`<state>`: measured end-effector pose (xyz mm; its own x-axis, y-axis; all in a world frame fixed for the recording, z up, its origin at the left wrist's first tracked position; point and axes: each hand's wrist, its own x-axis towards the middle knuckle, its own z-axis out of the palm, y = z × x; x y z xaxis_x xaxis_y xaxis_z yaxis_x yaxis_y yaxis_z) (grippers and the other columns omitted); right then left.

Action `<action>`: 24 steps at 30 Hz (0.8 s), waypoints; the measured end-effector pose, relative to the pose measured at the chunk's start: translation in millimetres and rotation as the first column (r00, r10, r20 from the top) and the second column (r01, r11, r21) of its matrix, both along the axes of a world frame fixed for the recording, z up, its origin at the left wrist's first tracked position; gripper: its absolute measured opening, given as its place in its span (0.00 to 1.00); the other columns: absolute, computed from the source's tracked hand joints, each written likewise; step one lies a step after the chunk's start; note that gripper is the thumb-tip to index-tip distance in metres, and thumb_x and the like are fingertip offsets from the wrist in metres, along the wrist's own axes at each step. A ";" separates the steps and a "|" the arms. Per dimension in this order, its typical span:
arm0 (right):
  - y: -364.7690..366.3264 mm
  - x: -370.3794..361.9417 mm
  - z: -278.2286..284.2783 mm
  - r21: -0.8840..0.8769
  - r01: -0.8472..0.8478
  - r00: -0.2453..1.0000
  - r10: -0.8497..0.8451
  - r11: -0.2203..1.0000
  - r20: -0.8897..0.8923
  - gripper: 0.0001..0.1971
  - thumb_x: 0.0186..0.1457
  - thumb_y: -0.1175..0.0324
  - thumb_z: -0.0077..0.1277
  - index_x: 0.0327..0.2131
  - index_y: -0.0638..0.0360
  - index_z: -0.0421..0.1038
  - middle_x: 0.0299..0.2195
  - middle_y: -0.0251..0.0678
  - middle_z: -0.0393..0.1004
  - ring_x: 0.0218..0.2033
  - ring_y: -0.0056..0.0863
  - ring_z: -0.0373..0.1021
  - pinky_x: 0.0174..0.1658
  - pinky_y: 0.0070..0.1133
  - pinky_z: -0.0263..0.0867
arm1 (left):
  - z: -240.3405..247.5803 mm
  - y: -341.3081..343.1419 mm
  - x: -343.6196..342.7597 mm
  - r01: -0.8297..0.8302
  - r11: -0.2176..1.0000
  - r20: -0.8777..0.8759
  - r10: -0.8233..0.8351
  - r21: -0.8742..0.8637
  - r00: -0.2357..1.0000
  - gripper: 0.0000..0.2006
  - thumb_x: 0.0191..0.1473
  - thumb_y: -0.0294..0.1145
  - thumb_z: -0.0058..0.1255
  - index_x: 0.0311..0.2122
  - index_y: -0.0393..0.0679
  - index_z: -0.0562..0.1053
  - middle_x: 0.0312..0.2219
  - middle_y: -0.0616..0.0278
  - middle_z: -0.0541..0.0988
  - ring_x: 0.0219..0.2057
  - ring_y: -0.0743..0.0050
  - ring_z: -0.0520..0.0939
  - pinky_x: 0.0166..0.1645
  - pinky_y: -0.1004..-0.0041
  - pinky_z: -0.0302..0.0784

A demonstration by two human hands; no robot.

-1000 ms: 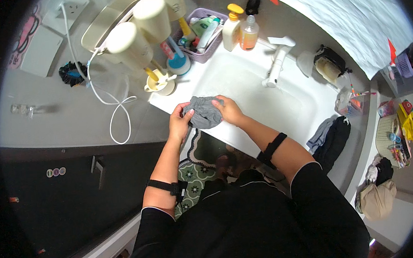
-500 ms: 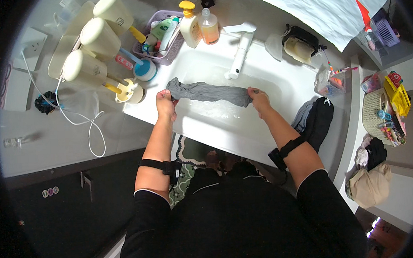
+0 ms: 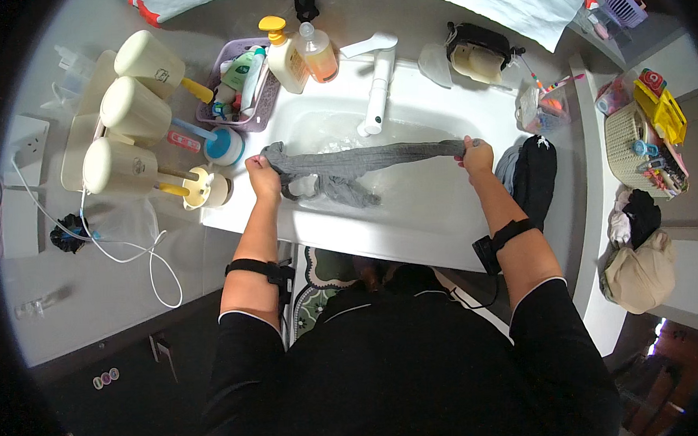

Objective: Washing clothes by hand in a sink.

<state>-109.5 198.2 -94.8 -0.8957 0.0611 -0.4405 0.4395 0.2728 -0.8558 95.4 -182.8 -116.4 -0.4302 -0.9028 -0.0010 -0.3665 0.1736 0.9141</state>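
Observation:
A wet grey garment (image 3: 362,162) is stretched out long across the white sink (image 3: 444,221). My left hand (image 3: 262,176) grips its left end at the sink's left edge. My right hand (image 3: 477,157) grips its right end near the sink's right side. A loose part of the cloth hangs down in the middle, toward the basin. The white faucet (image 3: 376,82) stands just behind the stretched cloth.
A purple basket of tubes (image 3: 235,86), a yellow-pump bottle (image 3: 282,56) and an orange bottle (image 3: 318,52) stand behind the sink. Three cream cups (image 3: 126,111) hang at the left. Dark clothes (image 3: 532,173) lie on the sink's right rim; a white cable (image 3: 142,256) lies on the counter.
The garment was bunched between both hands, then pulled apart. My hands have moved further apart and the cloth is now stretched longer across the sink.

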 end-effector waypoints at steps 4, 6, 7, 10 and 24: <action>19.5 -14.3 -42.5 0.156 0.091 0.973 -0.054 0.984 -0.224 0.12 0.46 0.65 0.53 0.32 0.64 0.67 0.26 0.41 0.71 0.22 0.29 0.69 0.23 0.25 0.65 | 10.8 9.2 -21.1 0.150 0.976 0.018 -0.155 0.160 0.988 0.14 0.55 0.37 0.43 0.43 0.43 0.60 0.34 0.59 0.69 0.33 0.74 0.68 0.38 0.73 0.65; 12.0 -8.9 -43.5 0.223 0.142 0.945 -0.065 0.964 -0.322 0.14 0.43 0.66 0.56 0.32 0.62 0.67 0.28 0.42 0.71 0.29 0.31 0.70 0.29 0.27 0.66 | 17.7 31.0 -25.8 0.359 0.907 -0.312 -0.283 0.221 0.907 0.23 0.51 0.39 0.48 0.50 0.44 0.57 0.39 0.56 0.68 0.39 0.71 0.67 0.42 0.73 0.65; -15.6 11.9 -25.3 0.407 0.075 0.905 0.110 0.910 -0.411 0.14 0.39 0.68 0.57 0.32 0.61 0.68 0.31 0.42 0.70 0.35 0.32 0.67 0.35 0.28 0.64 | 17.1 30.2 -16.2 0.327 0.935 -0.192 -0.298 0.140 0.935 0.26 0.49 0.36 0.51 0.52 0.45 0.58 0.44 0.53 0.66 0.45 0.70 0.65 0.45 0.74 0.65; -57.8 43.3 -6.1 0.681 -0.066 0.697 0.523 0.729 -0.491 0.19 0.35 0.69 0.57 0.36 0.59 0.67 0.38 0.44 0.69 0.45 0.36 0.62 0.46 0.30 0.59 | -7.5 25.2 -11.2 0.570 0.822 0.211 -0.555 -0.013 0.805 0.25 0.46 0.33 0.53 0.50 0.43 0.61 0.37 0.57 0.71 0.38 0.72 0.70 0.42 0.73 0.67; -110.9 60.8 -58.4 0.428 -0.874 0.321 0.934 0.228 0.159 0.29 0.42 0.59 0.55 0.44 0.69 0.62 0.41 0.51 0.68 0.42 0.40 0.66 0.46 0.27 0.60 | -33.7 118.4 -54.8 0.728 0.630 0.729 -0.628 0.271 0.273 0.36 0.34 0.46 0.61 0.49 0.41 0.61 0.47 0.41 0.63 0.48 0.47 0.67 0.50 0.66 0.65</action>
